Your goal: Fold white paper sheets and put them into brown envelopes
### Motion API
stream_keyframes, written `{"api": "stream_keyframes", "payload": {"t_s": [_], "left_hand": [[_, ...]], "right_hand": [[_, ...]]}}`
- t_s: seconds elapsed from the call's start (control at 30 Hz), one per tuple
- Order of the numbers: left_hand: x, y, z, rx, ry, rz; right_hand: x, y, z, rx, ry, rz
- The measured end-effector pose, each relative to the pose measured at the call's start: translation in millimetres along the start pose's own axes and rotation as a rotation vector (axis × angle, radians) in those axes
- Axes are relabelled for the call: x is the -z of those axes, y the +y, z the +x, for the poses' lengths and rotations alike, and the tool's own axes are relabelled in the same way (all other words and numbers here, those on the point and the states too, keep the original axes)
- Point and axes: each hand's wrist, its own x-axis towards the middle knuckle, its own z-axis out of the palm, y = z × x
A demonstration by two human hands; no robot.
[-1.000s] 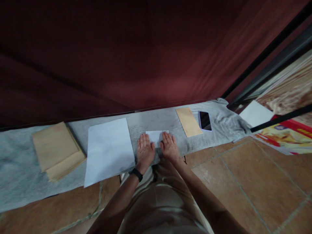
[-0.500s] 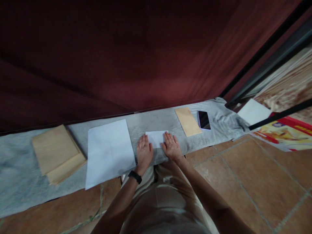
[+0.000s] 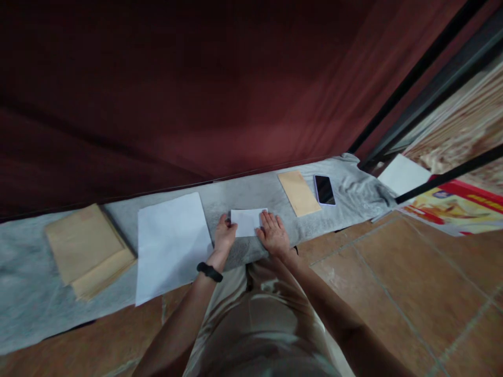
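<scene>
A small folded sheet of white paper (image 3: 247, 223) lies on the grey cloth in front of me. My left hand (image 3: 225, 234), with a black band on the wrist, is at its left edge, fingers curled and thumb pressed in, pinching that edge. Flat across the paper's right end rests my right hand (image 3: 274, 234), its fingers stretched out. To the left of my left hand is a stack of large white paper sheets (image 3: 171, 246). A single tan envelope (image 3: 299, 193) lies beyond my right hand.
A pile of brown envelopes (image 3: 86, 241) sits at the far left of the grey cloth (image 3: 27, 272). The phone (image 3: 324, 189) lies right of the single envelope. A dark red curtain (image 3: 220, 94) hangs behind. Black metal bars (image 3: 424, 78) and a colourful printed box (image 3: 459, 207) are at right.
My left hand has gone from lying flat on the paper to curled fingers at its left edge, uncovering more of it. My right hand stays flat. The view has shifted slightly.
</scene>
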Motion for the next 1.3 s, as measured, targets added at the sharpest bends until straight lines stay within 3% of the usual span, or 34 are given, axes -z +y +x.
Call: {"api": "stream_keyframes", "payload": {"t_s": [0.1,0.3,0.5,0.6,0.73,0.8,0.9,1.0,1.1,1.2,1.3], "left_hand": [[2.0,6,-5,0.104,0.016,-0.091],[14.4,23,-17,0.290,0.002,-0.516],[24.6,33,-27,0.229,-0.110,-0.688],[31.7,39,-30,0.130,-0.106,-0.639],[42.0,45,-26,-0.040,0.047,-0.423],[44.7,47,-25,-0.048,0.010,-0.387],[41.5,48,-27,0.042,-0.141,-0.383],[29.7,49,-30,0.164,-0.171,-0.370],[15.4,48,-30,0.229,-0.165,-0.351],[6.0,45,-26,0.275,-0.160,-0.324],[3.0,41,-23,0.281,-0.162,-0.288]], "right_hand": [[7,1,-1,0.029,-0.009,0.020],[17,8,-4,0.227,-0.082,0.113],[22,17,2,0.040,0.054,0.322],[35,18,11,-0.017,0.088,0.419],[51,18,28,-0.076,0.117,0.631],[53,20,39,-0.110,0.115,0.732],[46,26,55,-0.201,0.106,0.805],[35,31,67,-0.311,0.119,0.753],[27,27,70,-0.341,0.185,0.560],[19,13,63,-0.234,0.224,0.361],[7,-9,49,-0.047,0.098,0.247]]}}
